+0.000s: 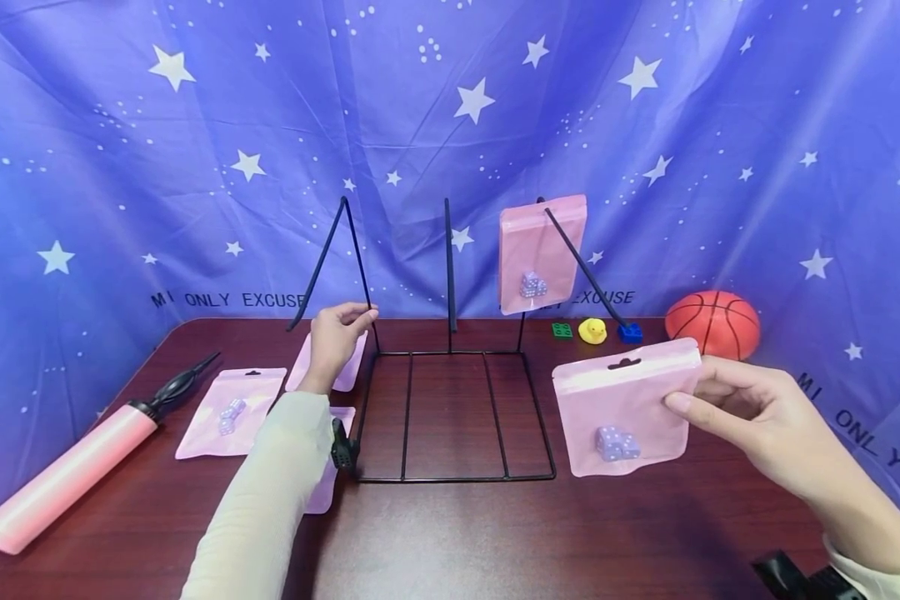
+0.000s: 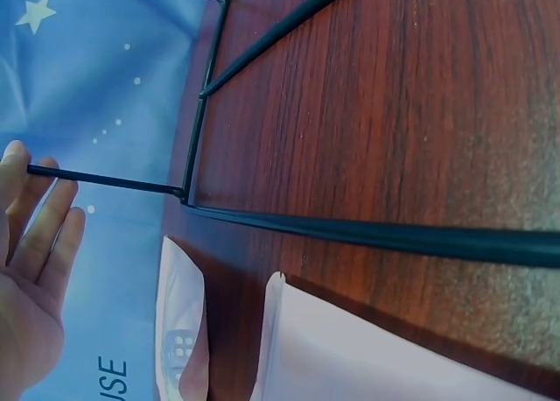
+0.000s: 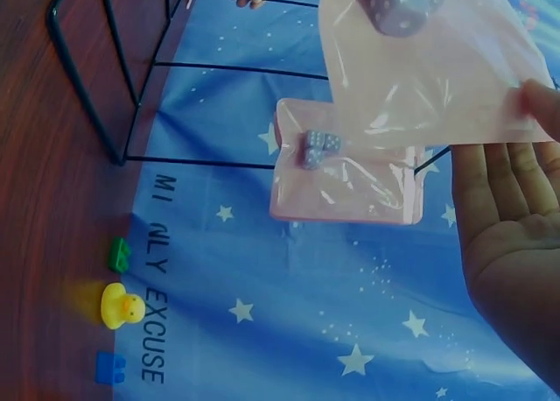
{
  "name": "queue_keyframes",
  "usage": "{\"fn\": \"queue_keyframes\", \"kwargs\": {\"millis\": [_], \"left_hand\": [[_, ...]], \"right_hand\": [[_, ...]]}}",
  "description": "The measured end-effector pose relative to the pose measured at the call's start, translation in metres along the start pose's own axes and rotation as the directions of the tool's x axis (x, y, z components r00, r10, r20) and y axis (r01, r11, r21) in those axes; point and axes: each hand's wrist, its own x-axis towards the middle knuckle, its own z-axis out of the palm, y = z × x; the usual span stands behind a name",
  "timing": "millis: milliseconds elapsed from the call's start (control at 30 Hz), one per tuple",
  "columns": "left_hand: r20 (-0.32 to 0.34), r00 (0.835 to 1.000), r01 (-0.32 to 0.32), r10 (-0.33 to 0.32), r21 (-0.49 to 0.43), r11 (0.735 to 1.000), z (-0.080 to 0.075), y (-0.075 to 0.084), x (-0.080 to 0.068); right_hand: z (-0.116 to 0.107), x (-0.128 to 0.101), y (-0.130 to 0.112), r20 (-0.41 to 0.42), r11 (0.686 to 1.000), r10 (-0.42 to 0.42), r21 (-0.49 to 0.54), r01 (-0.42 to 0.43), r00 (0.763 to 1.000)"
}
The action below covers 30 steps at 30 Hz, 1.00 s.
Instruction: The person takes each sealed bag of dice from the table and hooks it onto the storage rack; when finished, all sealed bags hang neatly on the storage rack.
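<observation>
A black wire display rack (image 1: pixel 457 480) stands on the table, with three slanting prongs at its top. My left hand (image 1: pixel 336 340) pinches the rack's left upright (image 2: pixel 109 180) between thumb and fingers. In my right hand (image 1: pixel 767 423) is a pink zip bag (image 1: pixel 577 425), gripped by its right edge, thumb in front. Purple dice (image 1: pixel 617 444) lie at the bottom of it, and its hang hole faces up. A second pink bag (image 1: pixel 555 242) with dice hangs from the rack's right prong. The right wrist view shows the held bag (image 3: pixel 411 94) overlapping the hanging one (image 3: pixel 367 191).
More pink bags lie left of the rack: one in the open (image 1: pixel 255 437), others partly hidden by my left arm. A pink hand pump (image 1: pixel 82 475) lies far left. Behind on the right are a green block (image 1: pixel 562 331), yellow duck (image 1: pixel 592 332), blue block (image 1: pixel 630 334) and basketball (image 1: pixel 712 323).
</observation>
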Motion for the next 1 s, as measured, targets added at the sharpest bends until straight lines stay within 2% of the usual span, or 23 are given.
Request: {"fn": "queue_keyframes", "kwargs": {"millis": [133, 300, 367, 467, 667, 867, 1000], "left_hand": [[0.002, 1.0, 0.011, -0.011, 0.001, 1.0, 0.001, 0.002, -0.001], [0.004, 1.0, 0.014, -0.014, 0.02, 1.0, 0.002, 0.003, -0.001], [0.003, 1.0, 0.011, -0.011, 0.03, 0.999, 0.002, 0.004, -0.001], [-0.003, 1.0, 0.011, -0.011, 0.044, 0.999, 0.002, 0.004, -0.001], [-0.016, 1.0, 0.02, -0.019, 0.074, 0.997, 0.003, 0.004, -0.001], [-0.021, 1.0, 0.022, -0.02, 0.088, 0.996, 0.003, 0.004, -0.002], [-0.019, 1.0, 0.025, -0.023, 0.086, 0.996, 0.003, 0.003, -0.002]], "right_hand": [[0.0, -0.002, -0.004, -0.067, 0.999, 0.015, 0.036, -0.013, 0.998], [0.002, -0.001, -0.01, -0.124, 0.976, 0.025, 0.218, 0.003, 0.992], [0.003, 0.001, -0.013, -0.134, 0.97, 0.029, 0.241, 0.004, 0.991], [0.005, 0.003, -0.016, -0.134, 0.975, 0.033, 0.223, -0.003, 0.99], [0.009, 0.009, -0.02, -0.148, 0.992, 0.075, 0.109, -0.059, 0.986], [0.011, 0.018, -0.02, -0.123, 0.992, 0.122, 0.028, -0.119, 0.985], [0.015, 0.026, -0.02, -0.09, 0.988, 0.128, 0.101, -0.119, 0.988]]}}
